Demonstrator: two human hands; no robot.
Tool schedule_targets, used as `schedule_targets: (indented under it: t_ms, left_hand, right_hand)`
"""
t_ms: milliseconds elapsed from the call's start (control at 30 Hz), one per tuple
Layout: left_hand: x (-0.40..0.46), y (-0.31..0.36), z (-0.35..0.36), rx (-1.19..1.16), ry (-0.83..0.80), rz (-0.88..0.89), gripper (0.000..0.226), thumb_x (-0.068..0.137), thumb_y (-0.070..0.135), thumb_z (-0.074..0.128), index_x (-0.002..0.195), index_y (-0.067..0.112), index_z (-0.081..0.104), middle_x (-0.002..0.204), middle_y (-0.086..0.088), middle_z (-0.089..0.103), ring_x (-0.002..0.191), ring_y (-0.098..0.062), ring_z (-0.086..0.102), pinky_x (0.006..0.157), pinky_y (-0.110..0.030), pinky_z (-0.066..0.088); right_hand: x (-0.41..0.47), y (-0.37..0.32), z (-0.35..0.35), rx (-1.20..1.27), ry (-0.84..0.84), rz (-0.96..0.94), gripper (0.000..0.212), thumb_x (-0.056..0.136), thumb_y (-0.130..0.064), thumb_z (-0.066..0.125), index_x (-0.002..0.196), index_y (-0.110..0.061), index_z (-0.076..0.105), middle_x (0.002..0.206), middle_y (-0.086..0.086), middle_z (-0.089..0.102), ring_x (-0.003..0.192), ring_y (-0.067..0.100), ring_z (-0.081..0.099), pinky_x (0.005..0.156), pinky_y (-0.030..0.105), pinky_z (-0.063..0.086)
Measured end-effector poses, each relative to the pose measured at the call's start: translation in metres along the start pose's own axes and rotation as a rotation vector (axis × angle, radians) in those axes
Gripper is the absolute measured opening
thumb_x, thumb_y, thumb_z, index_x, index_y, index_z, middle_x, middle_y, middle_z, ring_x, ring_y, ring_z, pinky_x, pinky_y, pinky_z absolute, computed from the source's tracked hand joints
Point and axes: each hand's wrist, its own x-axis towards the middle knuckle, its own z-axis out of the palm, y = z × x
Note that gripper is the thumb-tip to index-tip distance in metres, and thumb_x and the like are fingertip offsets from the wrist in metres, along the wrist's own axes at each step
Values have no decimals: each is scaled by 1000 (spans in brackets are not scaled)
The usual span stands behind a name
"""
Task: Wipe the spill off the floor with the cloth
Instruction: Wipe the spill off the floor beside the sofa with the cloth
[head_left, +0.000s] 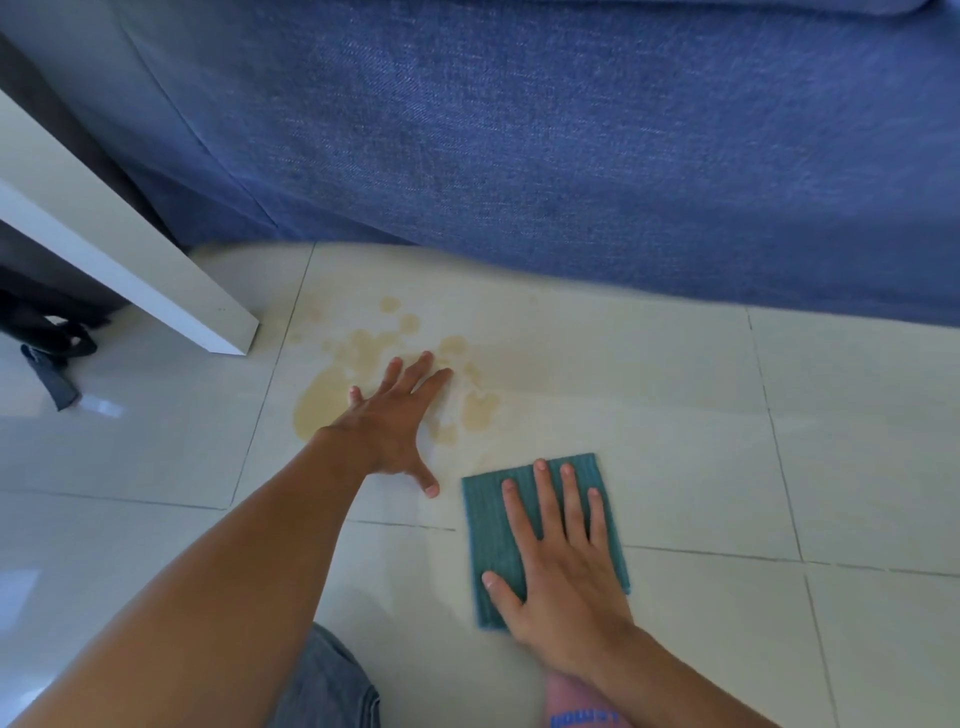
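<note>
A pale tan spill (322, 400) lies in blotches and droplets on the white tiled floor (857, 415), just in front of the sofa. My left hand (395, 421) rests flat on the floor with fingers spread, partly over the spill. A folded teal cloth (491, 525) lies flat on the tiles to the right of and nearer than the spill. My right hand (561, 561) presses flat on top of the cloth, fingers spread, covering its right half. The cloth sits apart from the spill's nearest droplets.
A blue fabric sofa (571, 145) fills the far side, its hem reaching the floor. A white table leg (171, 291) stands left of the spill. Dark straps (52, 353) lie at far left. My knee in grey jeans (327, 686) is at the bottom.
</note>
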Motion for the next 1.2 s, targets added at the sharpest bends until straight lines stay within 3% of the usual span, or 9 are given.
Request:
schedule_targets:
  t_ms: [167,367,533,633,767,867,1200]
  left_hand:
    - [0,2,-1,6,-7,-1,148,52,48,95,158,34,-8,163,13,-27,152,-22,-23,118,-68,6]
    - [-1,-1,2,6,3,9,147,53,50,94,158,35,-9,164,12,-27,152,-22,-23,119,-68,5]
    - [1,-1,3,-9,-6,8,149,53,48,94,157,36,-11,163,13,-29,151,-22,-26,118,-68,2]
    - [1,-1,2,-19,-8,6,148,54,47,95,157,36,-11,163,13,-29,151,-23,-26,119,-67,1]
    - [1,-2,3,-5,-8,4,149,53,48,94,157,36,-11,162,13,-29,151,-22,-26,119,-67,3]
    - [2,-3,4,3,-3,3,149,53,49,94,157,36,-12,162,14,-29,151,-22,-26,119,-67,4]
    - [1,-3,5,-13,2,8,148,53,49,94,157,37,-11,162,15,-30,151,-21,-26,119,-67,2]
  right_hand:
    - [28,-2,-10,0,-7,-160,91,89,-72,36,163,-31,2,171,4,-17,156,29,-21,123,54,-8]
    - [42,36,-22,-22,64,69,90,90,-74,31,163,-31,3,172,4,-11,157,28,-17,126,54,-3]
    - [15,17,-10,1,57,156,92,89,-72,33,164,-25,5,172,11,-8,157,34,-13,124,57,-1]
    - [9,0,-3,-5,19,107,94,88,-72,36,164,-24,7,171,14,-6,157,36,-11,123,58,-1]
    - [37,-3,-11,-3,-3,-9,92,89,-74,29,163,-30,-5,169,9,-22,154,31,-26,124,56,-9]
    - [68,11,-25,-9,34,-15,90,89,-74,28,163,-33,-2,170,4,-19,155,26,-24,125,53,-10]
    - [66,75,-32,-24,174,317,87,89,-72,21,164,-28,9,172,5,-5,158,30,-7,126,54,-2]
